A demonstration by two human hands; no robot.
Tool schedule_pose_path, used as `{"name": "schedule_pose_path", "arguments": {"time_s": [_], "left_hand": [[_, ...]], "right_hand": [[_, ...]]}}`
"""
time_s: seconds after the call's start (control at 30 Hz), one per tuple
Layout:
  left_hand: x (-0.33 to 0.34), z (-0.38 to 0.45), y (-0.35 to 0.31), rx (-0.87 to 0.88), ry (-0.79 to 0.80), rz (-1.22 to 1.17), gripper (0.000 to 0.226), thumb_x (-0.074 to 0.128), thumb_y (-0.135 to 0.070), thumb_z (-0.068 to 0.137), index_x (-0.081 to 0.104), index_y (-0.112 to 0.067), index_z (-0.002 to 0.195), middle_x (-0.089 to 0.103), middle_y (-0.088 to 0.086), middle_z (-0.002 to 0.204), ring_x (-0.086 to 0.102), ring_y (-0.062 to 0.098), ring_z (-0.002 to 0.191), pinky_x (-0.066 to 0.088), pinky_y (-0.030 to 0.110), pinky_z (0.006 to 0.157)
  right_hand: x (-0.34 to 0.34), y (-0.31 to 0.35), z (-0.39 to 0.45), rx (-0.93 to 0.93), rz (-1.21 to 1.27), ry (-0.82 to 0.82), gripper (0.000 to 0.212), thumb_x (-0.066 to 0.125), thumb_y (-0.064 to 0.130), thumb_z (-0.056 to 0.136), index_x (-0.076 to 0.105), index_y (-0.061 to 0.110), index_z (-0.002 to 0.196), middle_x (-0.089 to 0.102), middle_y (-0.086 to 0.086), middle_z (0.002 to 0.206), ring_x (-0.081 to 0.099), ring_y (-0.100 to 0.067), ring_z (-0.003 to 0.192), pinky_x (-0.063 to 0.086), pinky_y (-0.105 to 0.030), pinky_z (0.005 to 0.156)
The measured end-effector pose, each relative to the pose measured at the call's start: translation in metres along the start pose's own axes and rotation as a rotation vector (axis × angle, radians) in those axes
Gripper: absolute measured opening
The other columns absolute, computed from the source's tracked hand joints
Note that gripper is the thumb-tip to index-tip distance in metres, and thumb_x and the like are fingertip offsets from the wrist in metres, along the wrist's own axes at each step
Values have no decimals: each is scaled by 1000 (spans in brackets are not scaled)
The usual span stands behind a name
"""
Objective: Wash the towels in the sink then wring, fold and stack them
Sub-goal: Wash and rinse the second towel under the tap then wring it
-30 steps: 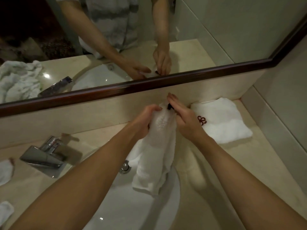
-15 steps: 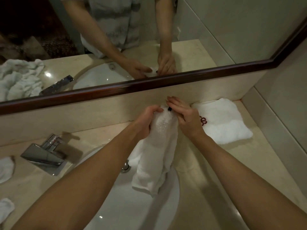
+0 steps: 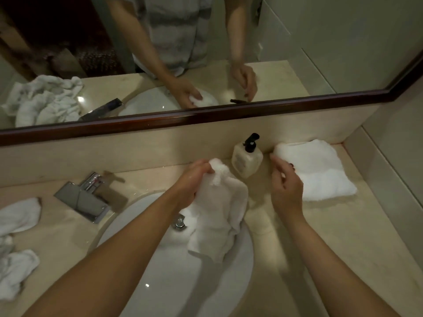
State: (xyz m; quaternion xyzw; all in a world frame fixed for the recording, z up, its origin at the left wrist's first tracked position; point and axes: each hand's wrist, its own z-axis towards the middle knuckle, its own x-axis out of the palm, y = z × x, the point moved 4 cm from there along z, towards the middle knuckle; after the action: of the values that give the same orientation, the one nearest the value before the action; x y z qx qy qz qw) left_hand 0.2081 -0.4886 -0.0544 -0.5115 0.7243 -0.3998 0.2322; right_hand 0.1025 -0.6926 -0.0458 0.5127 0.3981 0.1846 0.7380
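Note:
My left hand (image 3: 193, 181) grips the top of a white towel (image 3: 217, 216) that hangs down into the white sink (image 3: 160, 282). A dab of white soap sits on the towel's upper edge. My right hand (image 3: 286, 186) hovers to the right of the towel, fingers loosely curled, holding nothing. A cream soap bottle with a black pump (image 3: 247, 156) stands on the counter between my hands. A folded white towel (image 3: 313, 168) lies at the back right corner of the counter.
A chrome faucet (image 3: 84, 197) sits left of the sink. Several crumpled white towels (image 3: 16, 243) lie at the left edge of the beige counter (image 3: 343, 236). A mirror with a dark wooden frame (image 3: 206, 115) runs along the back wall.
My right hand left the pump and drew back to the right, uncovering the soap bottle. My left hand lowered the towel toward the sink, now with soap on its top.

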Motion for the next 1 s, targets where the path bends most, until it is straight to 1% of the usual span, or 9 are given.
{"name": "schedule_pose_path", "arguments": {"time_s": [0.1,0.2,0.3,0.4,0.47,0.6,0.7,0.83,1.0], "left_hand": [[-26,-27,20,-57,-66,-118,16,54,-18,84,66,-18,95,62,8,82,60,23,67,45,28,59],[-59,-52,50,-197,-89,-293,39,62,-40,76,69,-14,103,68,16,96,65,34,88,51,44,79],[-89,-80,75,-190,-100,-561,44,60,-37,80,66,-10,114,63,20,115,60,39,109,44,54,101],[-120,-107,103,-195,-154,-741,44,50,-32,88,63,-3,118,66,21,115,65,37,104,55,48,87],[-140,-123,124,-198,-218,-831,43,46,-27,90,61,0,120,66,23,116,65,38,106,56,46,85],[-169,-141,150,-184,-368,-744,35,45,-19,90,64,3,108,72,23,98,68,36,89,52,43,79],[-193,-140,152,-139,-481,-401,28,53,-29,86,72,-9,83,73,11,78,67,29,77,54,45,73],[-227,-117,160,-111,-578,41,31,47,-52,82,64,-29,93,71,1,98,67,25,91,55,44,86],[-240,-108,156,-105,-515,213,26,47,-27,92,64,-14,108,68,13,109,62,34,100,48,38,87]], "right_hand": [[9,-33,-51,217,3,10,29,48,1,99,69,15,114,71,2,101,65,-15,98,52,-35,90],[32,-44,-102,425,69,204,25,51,4,97,70,20,100,72,1,80,68,-17,80,55,-35,75],[69,-40,-153,766,220,481,15,56,13,99,69,6,101,69,-9,76,68,-17,65,52,-29,61],[106,-23,-209,1193,285,720,33,59,35,98,61,4,107,71,-15,80,69,-25,70,55,-33,67],[129,-14,-234,1286,324,756,40,63,41,96,58,3,109,70,-17,83,69,-28,72,55,-36,70],[172,10,-229,1006,205,658,26,59,29,98,60,5,108,66,-11,82,64,-22,70,50,-28,58],[203,49,-191,737,97,607,14,61,27,95,60,13,93,64,-7,83,61,-18,71,48,-27,61],[262,118,-125,333,-4,659,19,63,33,95,57,16,97,66,-5,83,64,-16,68,49,-31,66],[332,155,-95,9,-210,716,21,66,27,95,63,13,111,64,0,68,58,-10,51,48,-26,59]]}}
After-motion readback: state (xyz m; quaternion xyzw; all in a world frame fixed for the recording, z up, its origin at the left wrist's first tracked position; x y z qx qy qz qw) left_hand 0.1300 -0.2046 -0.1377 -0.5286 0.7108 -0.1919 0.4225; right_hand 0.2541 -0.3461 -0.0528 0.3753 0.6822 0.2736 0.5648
